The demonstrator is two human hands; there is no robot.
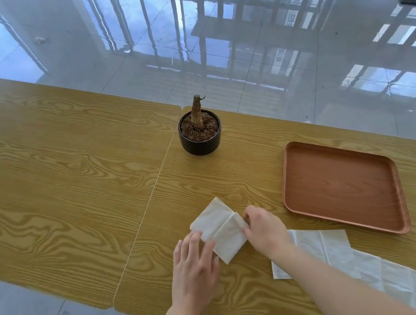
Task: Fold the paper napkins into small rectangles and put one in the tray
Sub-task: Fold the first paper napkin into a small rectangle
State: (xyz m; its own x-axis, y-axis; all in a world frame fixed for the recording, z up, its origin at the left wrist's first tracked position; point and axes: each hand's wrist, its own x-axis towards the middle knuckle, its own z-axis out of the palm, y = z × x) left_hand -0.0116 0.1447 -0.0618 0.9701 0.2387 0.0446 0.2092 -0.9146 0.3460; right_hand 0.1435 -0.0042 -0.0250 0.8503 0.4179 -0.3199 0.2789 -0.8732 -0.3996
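Observation:
A white paper napkin (222,230), partly folded with a crease across its middle, lies on the wooden table (68,179) in front of me. My left hand (194,268) rests flat with straight fingers on the napkin's near left edge. My right hand (263,227) pinches the napkin's right corner, with its fingers curled round the edge. A brown rectangular tray (342,185) sits to the right with nothing in it. More unfolded white napkins (359,261) lie spread under my right forearm, just near of the tray.
A small black pot (200,136) with a bare brown stem stands beyond the napkin near the table's far edge. A seam (151,201) between two tabletops runs left of my hands. Glossy floor tiles and black table bases lie beyond.

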